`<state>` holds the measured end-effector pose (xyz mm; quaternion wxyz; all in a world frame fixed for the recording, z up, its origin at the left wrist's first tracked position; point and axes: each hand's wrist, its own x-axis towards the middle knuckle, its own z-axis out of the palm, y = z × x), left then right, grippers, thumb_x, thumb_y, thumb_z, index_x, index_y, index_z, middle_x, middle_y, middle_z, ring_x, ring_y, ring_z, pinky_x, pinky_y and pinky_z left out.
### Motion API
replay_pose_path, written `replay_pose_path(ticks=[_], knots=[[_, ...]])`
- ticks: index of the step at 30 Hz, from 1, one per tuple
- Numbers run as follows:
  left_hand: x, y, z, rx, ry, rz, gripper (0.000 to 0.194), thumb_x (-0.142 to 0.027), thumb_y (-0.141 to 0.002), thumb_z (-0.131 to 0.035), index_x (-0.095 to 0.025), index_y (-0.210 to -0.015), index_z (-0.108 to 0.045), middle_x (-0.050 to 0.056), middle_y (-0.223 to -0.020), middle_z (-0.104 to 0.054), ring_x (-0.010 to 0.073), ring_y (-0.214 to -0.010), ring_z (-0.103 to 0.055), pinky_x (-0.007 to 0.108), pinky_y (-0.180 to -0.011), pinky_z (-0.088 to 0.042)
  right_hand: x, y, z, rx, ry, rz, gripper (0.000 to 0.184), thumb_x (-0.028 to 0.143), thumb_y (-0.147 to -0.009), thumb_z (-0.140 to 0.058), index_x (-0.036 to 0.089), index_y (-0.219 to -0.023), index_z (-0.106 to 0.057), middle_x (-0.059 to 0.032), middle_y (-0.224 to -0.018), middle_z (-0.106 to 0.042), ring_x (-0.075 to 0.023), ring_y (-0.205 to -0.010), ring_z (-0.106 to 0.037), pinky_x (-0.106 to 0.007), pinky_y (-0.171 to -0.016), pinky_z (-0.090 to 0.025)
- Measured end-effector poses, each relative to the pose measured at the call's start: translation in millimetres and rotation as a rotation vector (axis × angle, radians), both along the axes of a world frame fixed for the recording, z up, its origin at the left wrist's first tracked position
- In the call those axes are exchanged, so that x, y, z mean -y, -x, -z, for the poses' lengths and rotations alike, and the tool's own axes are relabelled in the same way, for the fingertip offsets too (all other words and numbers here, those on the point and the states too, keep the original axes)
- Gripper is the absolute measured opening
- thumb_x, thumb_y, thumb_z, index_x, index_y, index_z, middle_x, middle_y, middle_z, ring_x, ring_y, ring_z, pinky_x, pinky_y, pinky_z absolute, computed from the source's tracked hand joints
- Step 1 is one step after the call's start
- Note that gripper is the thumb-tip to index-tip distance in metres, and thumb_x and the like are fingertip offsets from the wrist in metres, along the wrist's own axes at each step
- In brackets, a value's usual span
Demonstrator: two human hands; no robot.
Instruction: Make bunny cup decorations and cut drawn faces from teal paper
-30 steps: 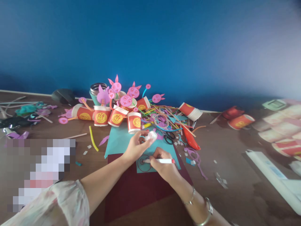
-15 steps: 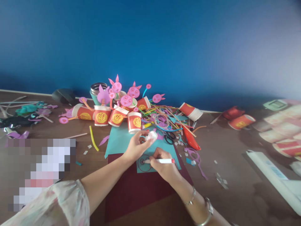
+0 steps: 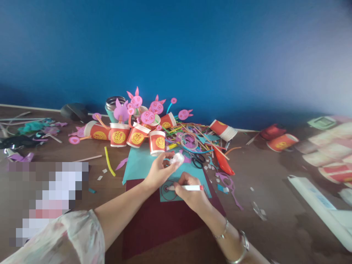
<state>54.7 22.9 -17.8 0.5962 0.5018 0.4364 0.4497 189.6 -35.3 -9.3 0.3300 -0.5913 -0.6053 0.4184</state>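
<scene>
Lettering: none legible. Yellow round emblems (image 3: 119, 137) are borne by red paper cups (image 3: 157, 143) toward the far edge of the desk (image 3: 239, 198); their characters cannot be made out. Heart signs are carried on small pink discs (image 3: 131, 111) among these. Blue print (image 3: 323, 201), unreadable, is borne by a white packet (image 3: 312, 201) toward the right edge.

The right hand (image 3: 189, 190) now holds the white pen (image 3: 189, 188) a tiny bit further left than a moment ago, so its tip (image 3: 168, 188) sits deeper in the small ring (image 3: 165, 187) on the blue paper (image 3: 180, 198).
</scene>
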Motion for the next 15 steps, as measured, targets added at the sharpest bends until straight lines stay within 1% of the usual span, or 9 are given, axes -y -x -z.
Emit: replay_pose_path(ticks=[5,8,11,15], knots=[[-0.6,0.0,0.0,0.004,-0.002,0.003,0.046,-0.042,-0.072,-0.069,-0.013,-0.106,-0.056,0.003,-0.081,-0.063,0.0120,-0.064,-0.055,0.026,-0.058,-0.045,-0.1,-0.2,0.5,0.008,0.016,-0.004,0.025,0.029,-0.073,-0.057,0.022,-0.057,-0.040,0.0069,-0.047,-0.042,-0.0087,-0.045,-0.037,-0.020,-0.042,-0.030],[-0.5,0.1,0.0,-0.007,0.003,0.000,0.046,-0.042,-0.072,-0.069,-0.013,-0.106,-0.056,0.002,-0.078,-0.062,0.0125,-0.063,-0.056,0.026,-0.059,-0.045,-0.1,0.6,1.7,-0.009,0.033,0.004,0.024,0.030,-0.073,-0.057,0.022,-0.057,-0.040,0.0071,-0.046,-0.042,-0.0086,-0.044,-0.037,-0.020,-0.042,-0.030],[-0.1,0.5,1.0,-0.013,-0.002,0.002,0.047,-0.043,-0.072,-0.069,-0.013,-0.106,-0.056,0.003,-0.078,-0.062,0.0129,-0.064,-0.056,0.026,-0.059,-0.046,-0.4,0.5,1.6,-0.020,0.046,0.019,0.023,0.028,-0.071,-0.057,0.022,-0.057,-0.041,0.0066,-0.046,-0.045,-0.0088,-0.044,-0.039,-0.020,-0.042,-0.031],[-0.2,1.1,3.6,0.005,-0.005,0.011,0.048,-0.043,-0.072,-0.069,-0.013,-0.107,-0.055,0.003,-0.081,-0.063,0.0126,-0.065,-0.056,0.027,-0.061,-0.047,-1.7,-5.0,-1.2,-0.136,0.068,0.090,0.020,0.030,-0.070,-0.053,0.022,-0.057,-0.040,0.0042,-0.046,-0.052,-0.0098,-0.042,-0.044,-0.021,-0.042,-0.034]])
